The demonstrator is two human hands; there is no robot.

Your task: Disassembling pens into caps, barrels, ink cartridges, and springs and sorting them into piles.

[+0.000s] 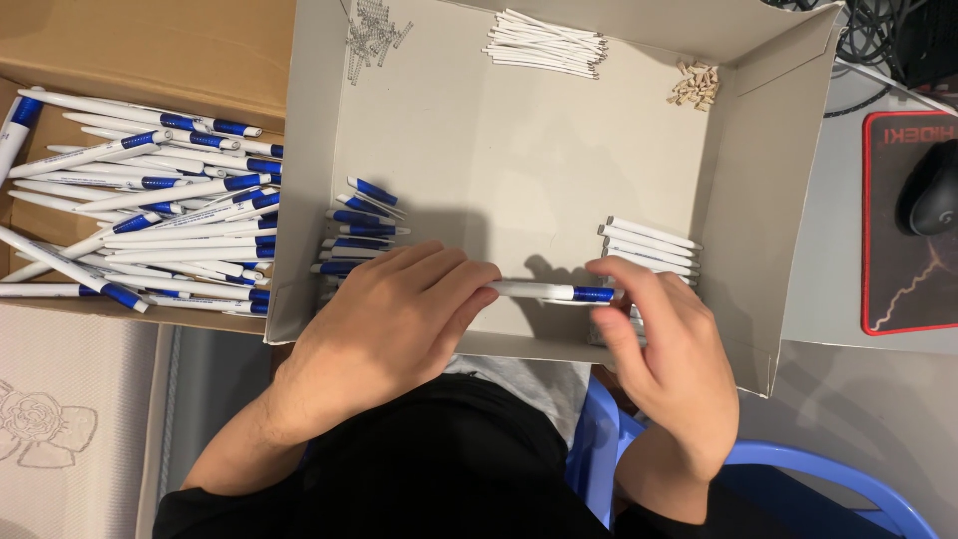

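Both hands hold one white pen with a blue end [547,291] level over the near part of a shallow grey cardboard tray [529,160]. My left hand [384,324] grips its white end. My right hand [664,349] pinches the blue end. Under my left hand lie several blue pen parts [357,228]. White pen barrels [651,243] are stacked beside my right hand.
A brown box [150,40] at the left holds several finished white-and-blue pens [150,215]. In the tray's far part lie small metal springs [374,38], thin white refills [547,45] and tiny beige pieces [695,85]. A mouse [930,190] rests on a red-edged pad [878,309] at right. A blue stool [798,469] is below.
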